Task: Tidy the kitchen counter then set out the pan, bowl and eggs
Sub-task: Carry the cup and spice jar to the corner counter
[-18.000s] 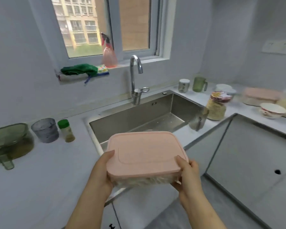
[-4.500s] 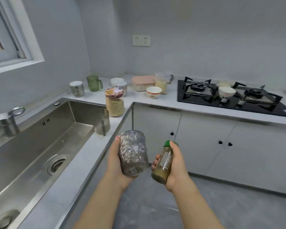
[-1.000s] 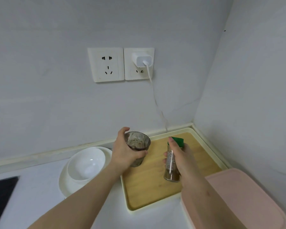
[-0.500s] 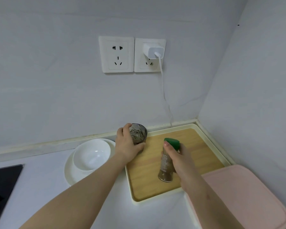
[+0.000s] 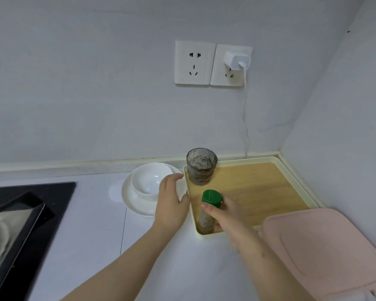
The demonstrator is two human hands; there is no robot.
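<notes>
A grey patterned glass (image 5: pixel 201 166) stands upright at the back left corner of the wooden tray (image 5: pixel 261 187). My left hand (image 5: pixel 172 203) hovers just left of the tray with relaxed fingers, apart from the glass and holding nothing. My right hand (image 5: pixel 224 213) grips a spice bottle with a green cap (image 5: pixel 208 208), which stands at the tray's front left corner. A white bowl (image 5: pixel 150 181) sits on a white plate (image 5: pixel 130 198) left of the tray, partly hidden by my left hand.
A pink-lidded container (image 5: pixel 326 248) lies on the white counter at the front right. The black gas hob (image 5: pixel 15 213) fills the left edge. Two wall sockets (image 5: pixel 193 61) hang above, one with a white charger (image 5: pixel 237 59) and cable. Walls close the corner on the right.
My left hand has let go of the glass and drawn back to the left. My right hand has brought the spice bottle toward the tray's front left corner.
</notes>
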